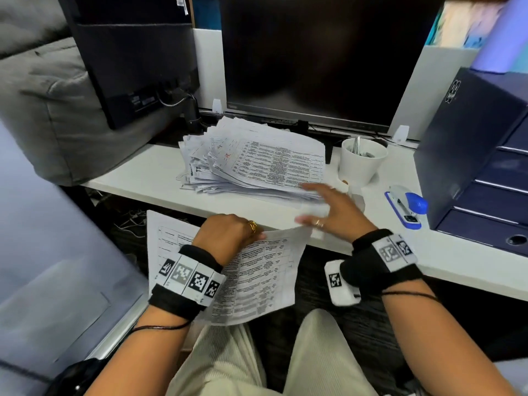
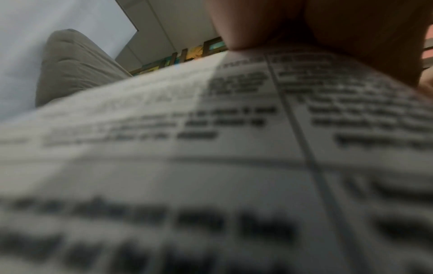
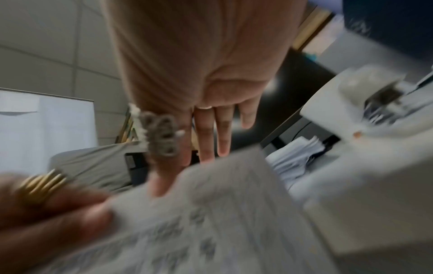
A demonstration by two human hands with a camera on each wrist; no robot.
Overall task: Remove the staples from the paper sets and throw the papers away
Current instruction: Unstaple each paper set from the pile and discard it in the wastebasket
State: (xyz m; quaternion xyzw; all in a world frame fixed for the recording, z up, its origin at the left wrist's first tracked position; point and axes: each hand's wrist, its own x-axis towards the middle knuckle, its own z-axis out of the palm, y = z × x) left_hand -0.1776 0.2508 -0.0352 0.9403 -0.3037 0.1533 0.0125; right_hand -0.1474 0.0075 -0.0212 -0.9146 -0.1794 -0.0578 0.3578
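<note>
Two hands are working just in front of the white desk: the left hand is gripping a printed paper set by its top edge over the lap, its text too blurred to read. Beyond it, the right hand is hovering over the desk edge with fingers spread, holding nothing, just short of the paper pile.

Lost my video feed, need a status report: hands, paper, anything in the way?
Left hand grips paper set over lap. Right hand open, by pile. Nothing blocking.
</note>
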